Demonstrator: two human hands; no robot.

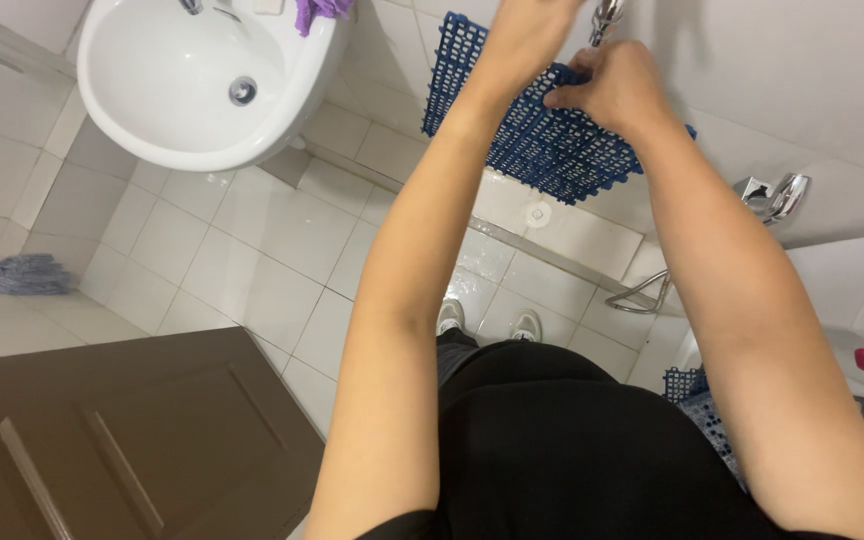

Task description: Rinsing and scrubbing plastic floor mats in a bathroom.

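While both arms are stretched forward over the tiled floor (252, 250), a chrome fitting (606, 18) at the top edge is reached by the two hands. The right hand (617, 88) is curled, fingers closed just beneath the fitting; whether the left hand (524, 35) grips it cannot be told, as it is cut off by the edge. The fitting's long axis runs roughly up the wall. Behind the hands a blue grid mat (542, 150) is leaned. A white sink (182, 80) is seen at left.
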